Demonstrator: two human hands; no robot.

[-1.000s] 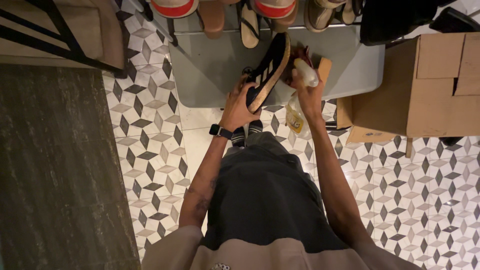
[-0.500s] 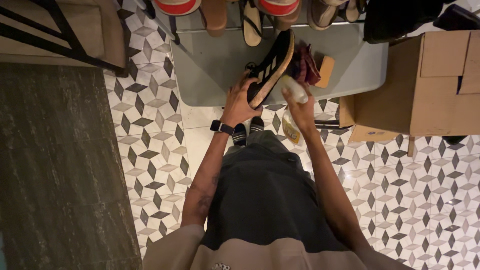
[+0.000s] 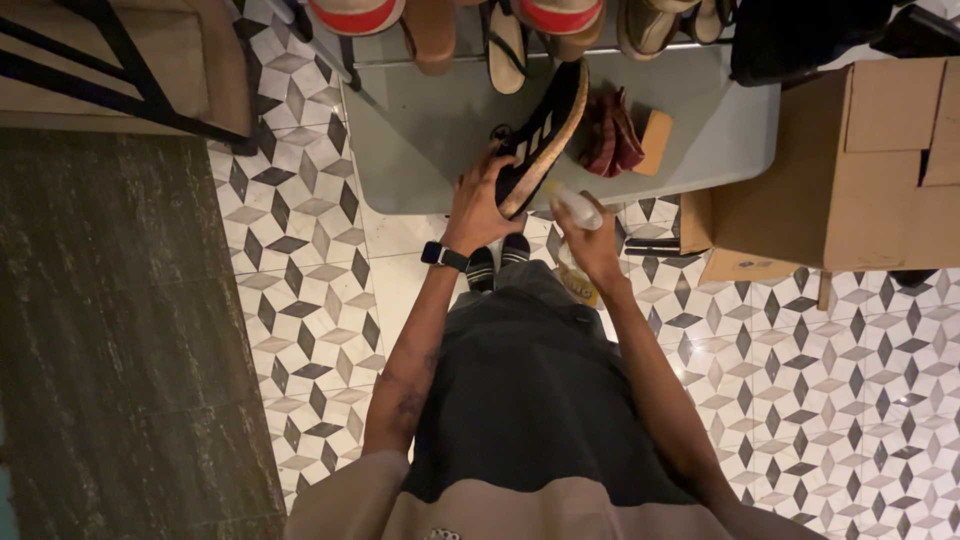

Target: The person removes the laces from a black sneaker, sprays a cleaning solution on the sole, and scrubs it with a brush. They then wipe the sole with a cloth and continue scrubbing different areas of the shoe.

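Observation:
My left hand grips a black sneaker with white stripes and a tan sole, holding it tilted on its side above the front edge of a grey table. My right hand is closed around a small clear spray bottle, held just below and to the right of the sneaker's heel. A dark red cloth and a tan brush block lie on the table right of the sneaker. A black watch sits on my left wrist.
Several shoes and sandals line the table's far edge. A large cardboard box stands at the right, a dark bag behind it. A yellow-labelled pouch lies on the patterned tile floor. A dark rug covers the left.
My right hand has drawn the spray bottle down and toward me, away from the cloth and brush, which now lie uncovered on the table. The sneaker has barely moved.

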